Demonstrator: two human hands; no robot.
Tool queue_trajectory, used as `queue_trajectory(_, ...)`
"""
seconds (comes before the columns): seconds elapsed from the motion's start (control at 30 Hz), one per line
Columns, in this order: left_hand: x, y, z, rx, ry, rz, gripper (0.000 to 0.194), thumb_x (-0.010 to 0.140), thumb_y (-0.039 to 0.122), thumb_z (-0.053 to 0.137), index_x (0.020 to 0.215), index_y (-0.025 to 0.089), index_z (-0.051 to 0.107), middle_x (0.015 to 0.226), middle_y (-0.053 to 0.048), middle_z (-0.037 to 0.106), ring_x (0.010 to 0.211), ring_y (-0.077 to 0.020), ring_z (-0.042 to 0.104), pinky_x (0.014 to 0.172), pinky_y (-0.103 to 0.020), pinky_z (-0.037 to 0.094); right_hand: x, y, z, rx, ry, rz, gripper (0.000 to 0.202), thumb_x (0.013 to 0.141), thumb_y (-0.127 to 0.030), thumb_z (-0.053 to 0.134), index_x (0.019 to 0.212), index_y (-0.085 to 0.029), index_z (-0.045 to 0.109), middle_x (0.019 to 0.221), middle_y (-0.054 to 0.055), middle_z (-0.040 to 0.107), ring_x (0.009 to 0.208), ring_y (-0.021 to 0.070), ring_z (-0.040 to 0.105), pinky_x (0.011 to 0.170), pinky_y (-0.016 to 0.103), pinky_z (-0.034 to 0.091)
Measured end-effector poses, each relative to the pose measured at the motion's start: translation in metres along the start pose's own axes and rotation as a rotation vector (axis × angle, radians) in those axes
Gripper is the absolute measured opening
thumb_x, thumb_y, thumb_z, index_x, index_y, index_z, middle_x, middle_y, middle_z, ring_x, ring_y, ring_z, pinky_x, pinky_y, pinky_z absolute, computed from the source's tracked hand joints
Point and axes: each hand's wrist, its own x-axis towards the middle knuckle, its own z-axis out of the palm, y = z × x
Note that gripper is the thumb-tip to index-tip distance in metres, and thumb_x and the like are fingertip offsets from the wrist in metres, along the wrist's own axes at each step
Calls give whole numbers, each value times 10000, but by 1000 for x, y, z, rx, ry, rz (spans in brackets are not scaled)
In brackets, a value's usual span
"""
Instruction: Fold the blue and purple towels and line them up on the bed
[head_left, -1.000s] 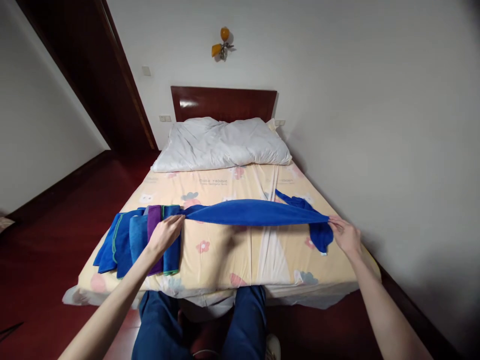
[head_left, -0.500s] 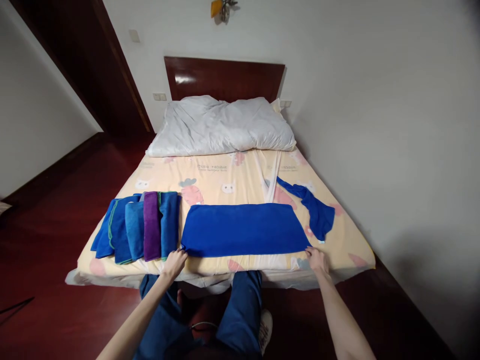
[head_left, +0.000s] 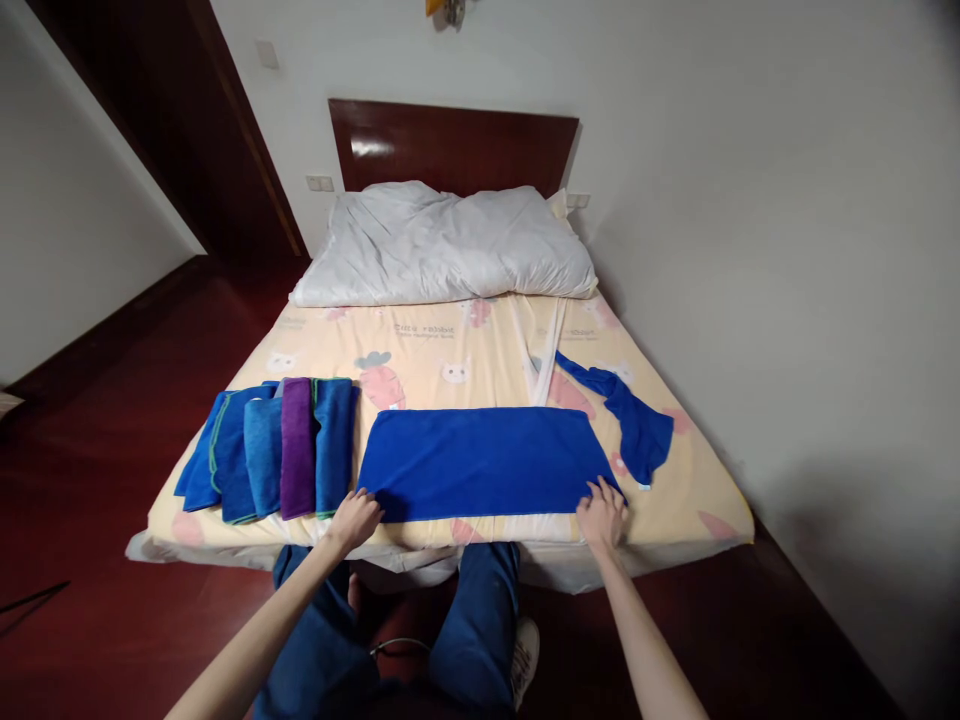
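A blue towel [head_left: 487,465] lies spread flat across the near part of the bed, its long side toward me. My left hand [head_left: 358,517] rests on its near left corner, fingers bent lightly over the cloth and not gripping it. At the near right, my right hand [head_left: 602,514] touches the towel's edge with its fingers apart, a little inside the corner. To the left lies an overlapping row of folded towels, among them a purple towel [head_left: 298,450] and a lighter blue towel [head_left: 262,455]. A crumpled blue towel [head_left: 637,430] lies on the right.
The bed [head_left: 457,345] has a cream sheet printed with carrots and animal faces. A bulky pale quilt [head_left: 450,245] is heaped against the dark wooden headboard [head_left: 454,145]. A plain wall [head_left: 787,250] rises along the right; the dark red floor [head_left: 90,480] shows on the left.
My right hand has let go of the near right corner and moved left along the edge, fingers spreading. The left hand has loosened its pinch on the left corner. The view has shifted slightly.
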Motion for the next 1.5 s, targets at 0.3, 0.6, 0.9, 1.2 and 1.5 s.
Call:
queue_trajectory(0.3, 102, 20, 5, -92, 221, -177, 584, 990, 459, 427, 1535, 251, 393, 1648, -100, 249, 1496, -416, 202, 1166, -602, 260, -28, -155, 50, 97, -84, -70, 631, 1016, -440, 206, 1540, -141, 390, 1642, 125, 243, 1513, 355, 152, 1179, 633, 112)
queue_trajectory(0.6, 177, -23, 25, -140, 276, -356, 734, 967, 608, 387, 1566, 190, 319, 1653, -183, 177, 1516, -434, 112, 1192, -625, 162, -30, -153, 61, 71, -34, -71, 619, 1027, -457, 200, 1543, -169, 386, 1647, 91, 244, 1537, 305, 105, 1213, 599, 61)
queue_trajectory(0.9, 202, -41, 17, -248, 350, -400, 775, 962, 581, 419, 1565, 110, 297, 1647, -222, 155, 1521, -418, 103, 1199, -606, 191, -26, -156, 60, 50, -84, -56, 600, 1024, -438, 248, 1560, -186, 349, 1661, 76, 202, 1537, 302, 87, 1210, 609, 80)
queue_trajectory(1.2, 113, 52, 39, -250, 453, -196, 600, 1007, 433, 386, 1560, 207, 334, 1679, -95, 100, 1544, -342, 28, 1230, -590, 144, -18, -157, 53, 26, -175, -59, 604, 1033, -439, 243, 1589, -206, 265, 1678, 69, 129, 1541, 311, 40, 1206, 608, 50)
queue_trajectory(1.5, 108, 54, 38, -289, 518, -311, 611, 982, 357, 418, 1565, 206, 316, 1665, -114, 160, 1540, -339, 99, 1218, -608, 156, -3, -164, 47, -25, -341, -72, 642, 1028, -416, 290, 1598, -130, 211, 1675, 142, 58, 1536, 378, -13, 1181, 648, 1)
